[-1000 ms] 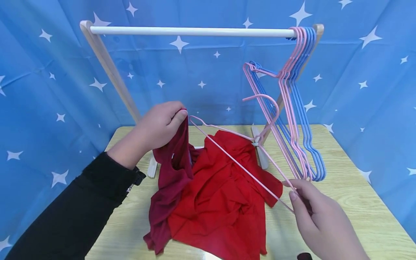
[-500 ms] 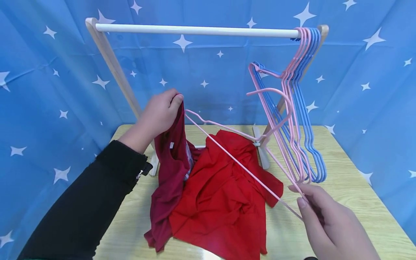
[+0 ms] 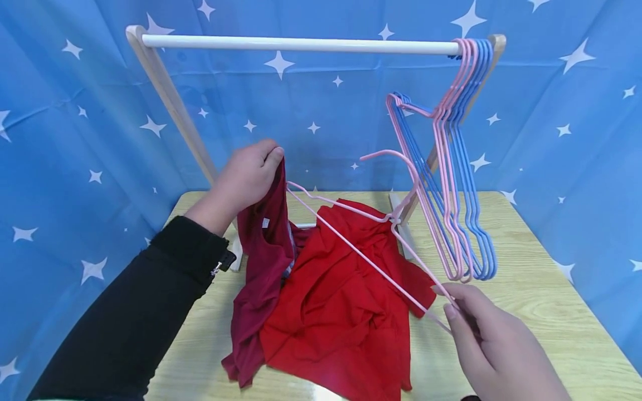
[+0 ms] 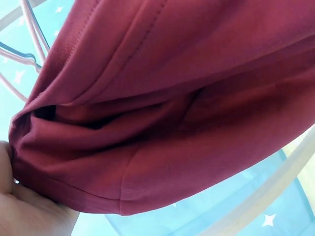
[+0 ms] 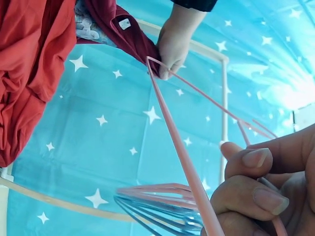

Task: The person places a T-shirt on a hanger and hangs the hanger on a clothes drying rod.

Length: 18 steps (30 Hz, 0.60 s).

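Observation:
My left hand (image 3: 246,178) pinches the edge of a maroon top (image 3: 263,234) and holds it up, the rest hanging down to the table. A small white label shows inside its opening. The left wrist view looks into the folds and stitched edge of the maroon top (image 4: 123,157). At the right, my right hand (image 3: 494,340) grips one end of a pink hanger (image 3: 351,250) between thumb and fingers. The hanger's far end reaches to the edge of the top, just below my left hand. Its hook points up and left. A bright red garment (image 3: 346,301) lies crumpled beneath the hanger.
A rack with a white rail (image 3: 301,43) and wooden posts (image 3: 170,100) stands at the back. Several pink and blue hangers (image 3: 461,167) hang at its right end, close behind my right hand. Blue starry cloth (image 3: 567,139) surrounds the wooden table (image 3: 531,262).
My left hand has risen, lifting the maroon top so its label shows. The pink hanger first rose, then dipped again, its hook turning left and its far end meeting the top.

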### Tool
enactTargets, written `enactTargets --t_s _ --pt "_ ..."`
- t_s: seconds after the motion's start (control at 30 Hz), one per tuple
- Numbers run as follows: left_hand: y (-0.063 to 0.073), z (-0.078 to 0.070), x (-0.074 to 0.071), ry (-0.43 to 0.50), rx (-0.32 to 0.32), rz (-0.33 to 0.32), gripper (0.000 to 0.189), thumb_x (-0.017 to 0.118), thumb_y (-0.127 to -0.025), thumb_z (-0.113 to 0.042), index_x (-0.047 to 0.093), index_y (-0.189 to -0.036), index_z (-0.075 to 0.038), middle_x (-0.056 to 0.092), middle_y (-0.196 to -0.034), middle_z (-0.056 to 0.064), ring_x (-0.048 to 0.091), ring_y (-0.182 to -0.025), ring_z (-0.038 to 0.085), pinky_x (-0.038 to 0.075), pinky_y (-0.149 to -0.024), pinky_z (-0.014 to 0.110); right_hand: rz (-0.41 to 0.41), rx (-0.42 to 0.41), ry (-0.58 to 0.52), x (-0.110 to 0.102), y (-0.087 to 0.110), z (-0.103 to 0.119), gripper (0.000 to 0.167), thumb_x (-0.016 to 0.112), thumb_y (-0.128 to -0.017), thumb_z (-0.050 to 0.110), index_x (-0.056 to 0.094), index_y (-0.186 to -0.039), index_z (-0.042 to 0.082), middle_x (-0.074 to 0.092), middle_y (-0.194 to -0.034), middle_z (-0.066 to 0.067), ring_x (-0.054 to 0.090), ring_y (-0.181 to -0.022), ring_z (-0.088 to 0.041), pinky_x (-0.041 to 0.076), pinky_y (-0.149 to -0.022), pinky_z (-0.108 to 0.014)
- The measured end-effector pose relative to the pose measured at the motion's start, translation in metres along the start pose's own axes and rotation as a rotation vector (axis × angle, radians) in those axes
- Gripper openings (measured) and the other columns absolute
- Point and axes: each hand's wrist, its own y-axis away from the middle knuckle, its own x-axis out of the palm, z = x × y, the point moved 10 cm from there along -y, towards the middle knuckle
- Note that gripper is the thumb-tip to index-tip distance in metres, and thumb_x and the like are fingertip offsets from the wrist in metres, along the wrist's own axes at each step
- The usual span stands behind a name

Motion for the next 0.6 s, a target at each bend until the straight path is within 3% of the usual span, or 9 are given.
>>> enactTargets --t_s 0.27,0.47,0.6 --pt "-0.004 0.001 0.006 -0.036 0.007 0.008 0.028 0.038 -0.113 -0.028 0.05 -0.098 -0.008 0.049 -0.084 0.013 0.052 -0.079 0.03 0.042 -0.078 0.044 -0.032 -0.029 -0.018 -0.005 0.002 0.003 0.044 0.066 -0.097 -0.001 0.062 -0.132 0.025 0.045 -0.071 0.019 0.038 -0.053 0.002 0.03 -0.054 -0.017" --pt "-0.007 0.012 0.012 -0.063 -0.01 0.016 0.027 0.038 -0.113 -0.028 0.05 -0.1 -0.008 0.05 -0.087 0.013 0.051 -0.082 0.03 0.042 -0.078 0.044 0.006 -0.025 -0.026 0.001 0.001 0.002 0.045 0.067 -0.096 -0.001 0.063 -0.129 0.029 0.042 -0.068 0.021 0.039 -0.054 0.001 0.033 -0.052 -0.022" --pt "-0.007 0.011 0.013 -0.068 0.005 0.017 0.028 0.039 -0.113 -0.029 0.05 -0.099 -0.008 0.05 -0.086 0.013 0.052 -0.082 0.029 0.043 -0.077 0.043 0.036 -0.025 -0.019 0.008 -0.001 0.001 0.041 0.067 -0.097 0.002 0.063 -0.128 0.027 0.044 -0.07 0.021 0.039 -0.056 0.001 0.035 -0.052 -0.023"
